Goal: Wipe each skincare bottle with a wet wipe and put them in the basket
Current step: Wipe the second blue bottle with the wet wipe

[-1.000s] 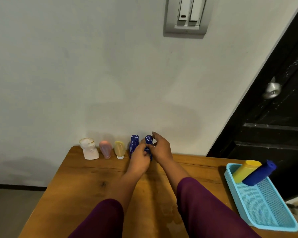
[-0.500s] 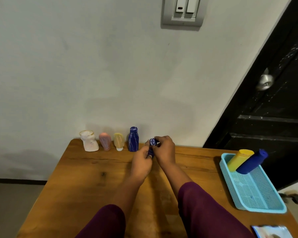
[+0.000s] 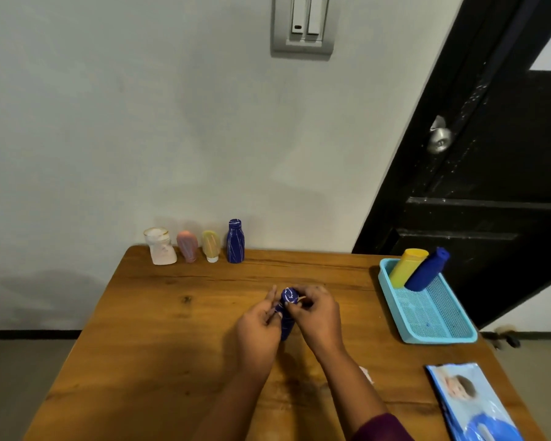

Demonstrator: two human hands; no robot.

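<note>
Blue marbled bottle point(image 3: 287, 313) sits gripped between our hands over the middle of the table point(image 3: 172, 345). Our left hand point(image 3: 257, 334) curls round its left side, and our right hand point(image 3: 319, 318) pinches near the cap. Its long axis runs near to far, with the cap tipped toward the wall and the base toward us.

We judge this to be the wiping step, though we cannot tell whether a wipe is in our fingers. A pale scrap point(image 3: 366, 375) lies by our right forearm.

The next move calls for rubbing round the body, then carrying the bottle right to the basket point(image 3: 442, 337), where a yellow bottle point(image 3: 406, 267) and a blue bottle point(image 3: 427, 270) lean. Four more bottles point(image 3: 235, 243) stand at the far edge.
</note>
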